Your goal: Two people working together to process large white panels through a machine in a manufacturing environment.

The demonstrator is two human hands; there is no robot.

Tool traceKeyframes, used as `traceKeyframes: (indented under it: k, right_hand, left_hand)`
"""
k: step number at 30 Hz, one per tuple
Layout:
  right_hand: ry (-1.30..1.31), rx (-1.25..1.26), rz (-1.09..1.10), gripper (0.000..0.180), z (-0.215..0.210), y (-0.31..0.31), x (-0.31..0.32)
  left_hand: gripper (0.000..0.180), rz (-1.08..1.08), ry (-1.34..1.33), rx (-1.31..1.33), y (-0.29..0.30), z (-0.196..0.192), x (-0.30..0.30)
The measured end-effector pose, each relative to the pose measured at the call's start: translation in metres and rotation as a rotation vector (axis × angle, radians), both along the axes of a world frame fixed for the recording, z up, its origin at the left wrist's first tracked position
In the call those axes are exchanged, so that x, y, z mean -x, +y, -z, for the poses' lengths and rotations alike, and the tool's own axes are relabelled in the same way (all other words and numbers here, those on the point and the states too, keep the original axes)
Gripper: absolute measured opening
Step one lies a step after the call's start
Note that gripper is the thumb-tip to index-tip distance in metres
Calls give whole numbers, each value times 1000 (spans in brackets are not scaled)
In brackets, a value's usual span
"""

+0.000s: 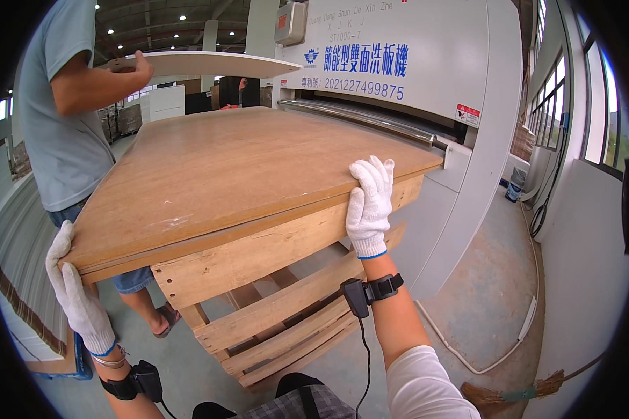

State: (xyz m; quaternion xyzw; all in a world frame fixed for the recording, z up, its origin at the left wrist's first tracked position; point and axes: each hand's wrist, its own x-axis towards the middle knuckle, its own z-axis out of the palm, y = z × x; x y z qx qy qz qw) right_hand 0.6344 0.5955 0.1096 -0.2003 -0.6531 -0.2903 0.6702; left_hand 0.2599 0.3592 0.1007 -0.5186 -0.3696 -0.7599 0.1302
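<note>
While both arms reach forward, the gloved left hand (77, 290) curls around the near left corner of the brown board (244, 167), and the gloved right hand (369, 204) lies fingers-up, clamped on its near edge. Between the hands, the board rests on a wooden pallet stack (272, 307). Beyond the left hand, another person (63, 105) holds a white panel (217, 64).

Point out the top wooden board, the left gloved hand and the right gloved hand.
top wooden board (244, 167), head view, middle of its upper face
left hand (77, 293), head view, back of the glove
right hand (369, 202), head view, back of the glove
</note>
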Motion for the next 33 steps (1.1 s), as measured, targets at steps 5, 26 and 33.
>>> traceKeyframes:
  k: [5,26,33]
  right_hand:
    - [0,5,0,25,0,-1,0]
    - [6,-7,-23,27,-1,-1,3]
    - [9,-5,-15,27,0,1,3]
  left_hand:
    - [45,-35,17,-11,-1,-1,-2]
    - [40,-83,58,-14,-4,-4,-3]
    - [41,-99,62,-2,-2,-1,0]
